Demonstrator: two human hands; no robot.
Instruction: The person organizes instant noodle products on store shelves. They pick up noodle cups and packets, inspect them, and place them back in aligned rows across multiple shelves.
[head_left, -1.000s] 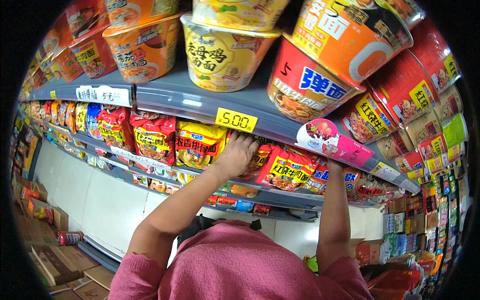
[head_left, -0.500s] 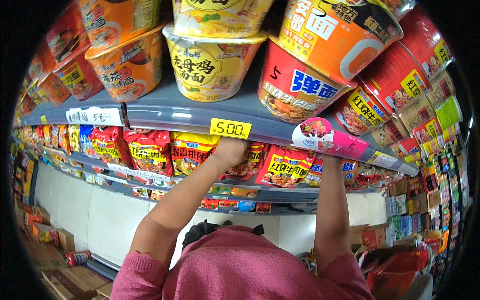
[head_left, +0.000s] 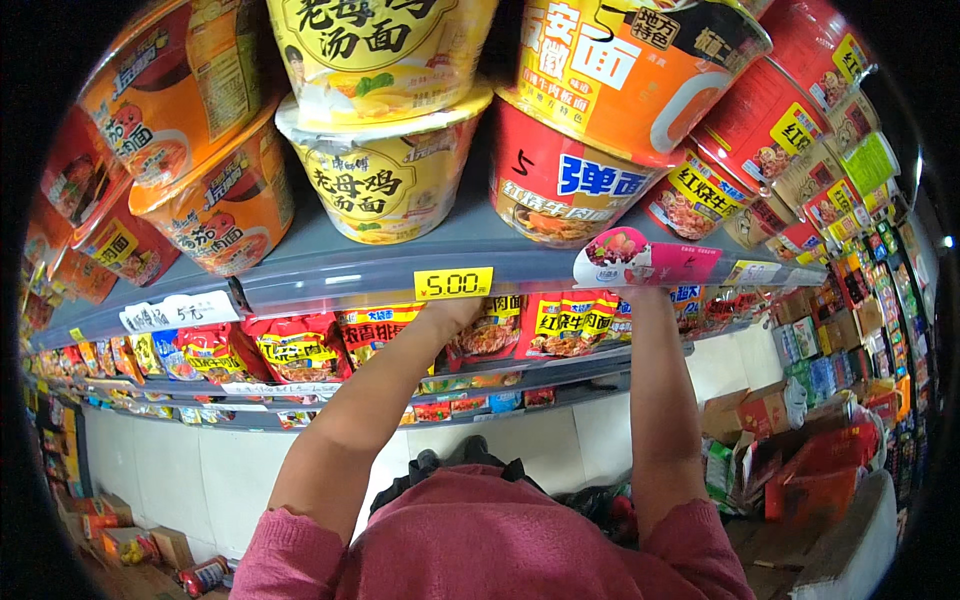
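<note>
Both my arms reach under the lip of a grey shelf into a row of bagged instant noodles. My left hand (head_left: 458, 312) is between a yellow noodle bag (head_left: 378, 332) and a red noodle bag (head_left: 494, 328), below a yellow price tag (head_left: 453, 283). Its back and wrist show, but its fingers are hidden. Farther right, my right hand (head_left: 646, 297) goes in below a pink shelf label (head_left: 684, 265), between a red-and-yellow noodle bag (head_left: 568, 322) and a blue noodle bag (head_left: 689, 298). The shelf lip and label cover its fingers. Whether either hand grips a bag cannot be seen.
Stacked noodle bowls, orange (head_left: 225, 222), yellow (head_left: 385, 185) and red (head_left: 560, 188), stand on the upper shelf (head_left: 350, 268) just above my hands. Lower shelves hold more packets. Cardboard boxes (head_left: 165, 548) lie on the floor at left, with cartons and bags at right.
The view has shifted, so the upper shelf and its bowls sit lower at the left. Both hands stay among the same bags, and the left one shows less below the shelf lip.
</note>
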